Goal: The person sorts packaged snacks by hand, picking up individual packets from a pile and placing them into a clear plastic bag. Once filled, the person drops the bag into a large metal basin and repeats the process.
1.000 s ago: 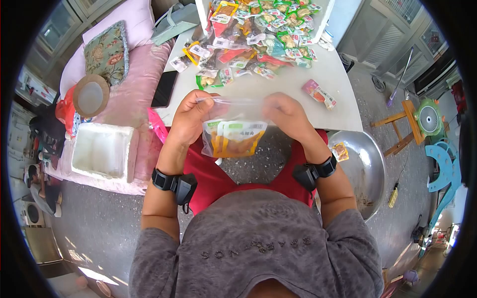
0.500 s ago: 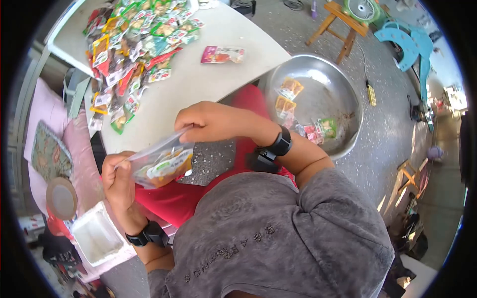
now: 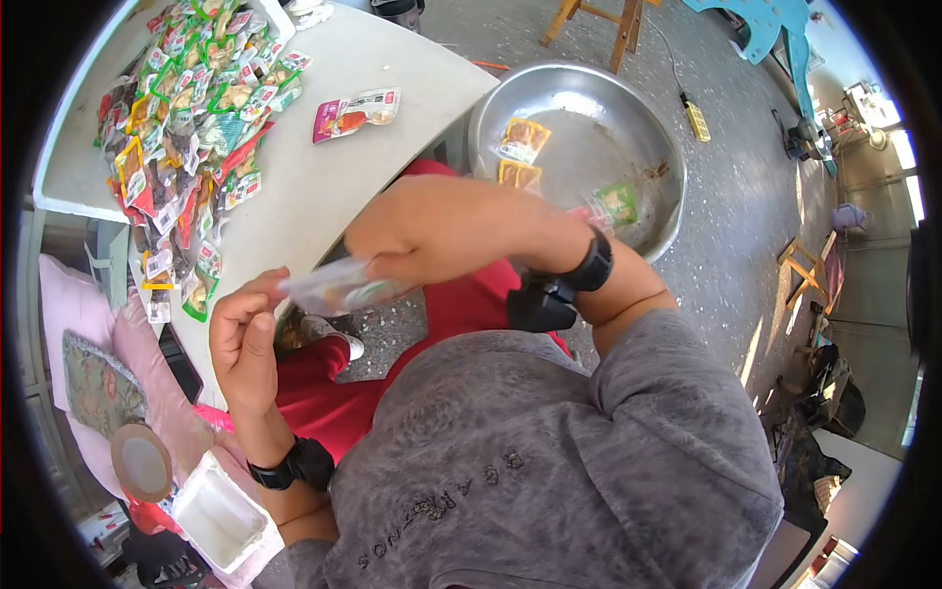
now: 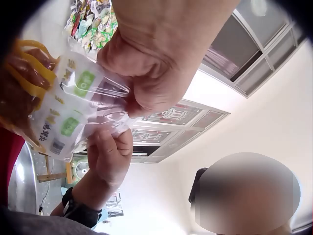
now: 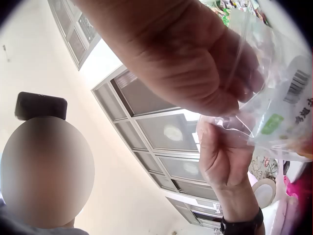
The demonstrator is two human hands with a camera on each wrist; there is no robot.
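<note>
A clear zip bag with snack packets inside hangs over the lap, by the table's front edge. My right hand, blurred in the head view, grips the bag's upper edge. At the other end of that edge, my left hand has its thumb and fingers bent at the bag's corner. In the left wrist view, both hands pinch the plastic near the mouth, and white-and-yellow packets show through it. The right wrist view shows a barcode and a green label through the bag.
A heap of small snack packets spills from a white foam box onto the table. One pink packet lies apart. A metal basin with several packets stands at the right. A phone lies at the table's left edge.
The head view has turned to the right, bringing the basin into fuller view. Both hands have carried the bag, which faced the camera broadside and now appears narrow and tilted.
</note>
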